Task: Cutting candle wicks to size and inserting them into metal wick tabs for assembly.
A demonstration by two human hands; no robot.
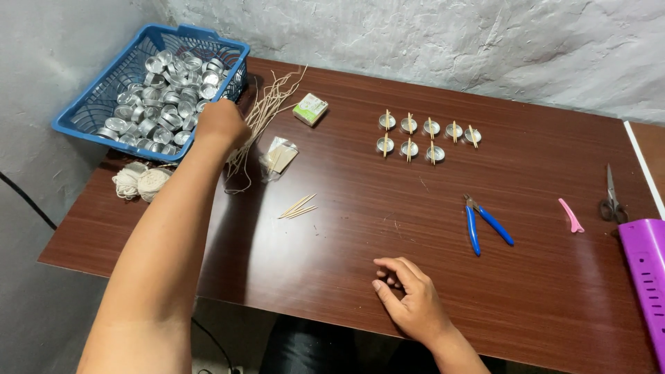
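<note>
Fingers of my left hand [223, 122] are hidden behind the back of the hand, so I cannot tell whether they are spread or closed on anything. That hand is stretched to the upper left of the frame, just beside the near right corner of the blue basket [82, 122], over the bundle of pale wick strands [267, 111] that fans out on the table.

My right hand [410, 296] rests at the lower middle of the frame, flat on the brown table [332, 263], fingers loosely curled inward and gripping nothing that I can see.

Seen from my head camera, the basket sits in the upper left corner, full of small silver metal cups [163, 93]. Below it, at the table's left edge, lie two balls of cream twine [140, 181]. Right of the strands there is a small clear packet [278, 156] and, above it, a small green and white box [310, 109]. A few wooden sticks [298, 206] lie near the middle. In the upper middle, eight filled cups [428, 136] stand in two rows, each with a stick laid across. Blue-handled pliers [485, 223], a pink clip [571, 216], scissors [610, 199] and a purple tray edge [645, 277] lie to the right.
</note>
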